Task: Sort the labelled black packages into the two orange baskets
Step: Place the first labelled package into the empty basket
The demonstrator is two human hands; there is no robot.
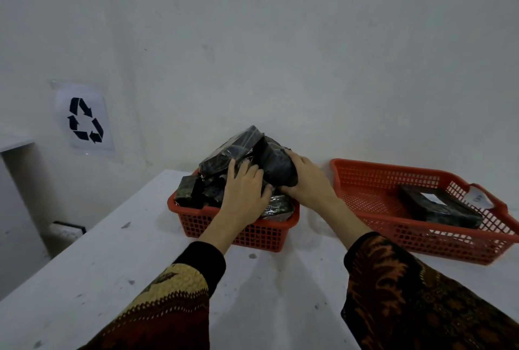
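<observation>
A small orange basket [252, 233] in the middle of the white table is heaped with several black wrapped packages [230, 150]. My right hand [307, 178] grips one black package [276, 164] at the top right of the heap, fingers over its far side and thumb under it. My left hand [245, 185] lies flat with spread fingers on the packages beside it. A larger orange basket [373, 181] at the right holds one black package with a white label [438, 208].
The white table [112, 251] stands against a white wall; its left edge drops off to the floor. A recycling-symbol sheet [84, 119] is stuck on the wall at the left. A white wall socket [67, 230] sits low beside the table.
</observation>
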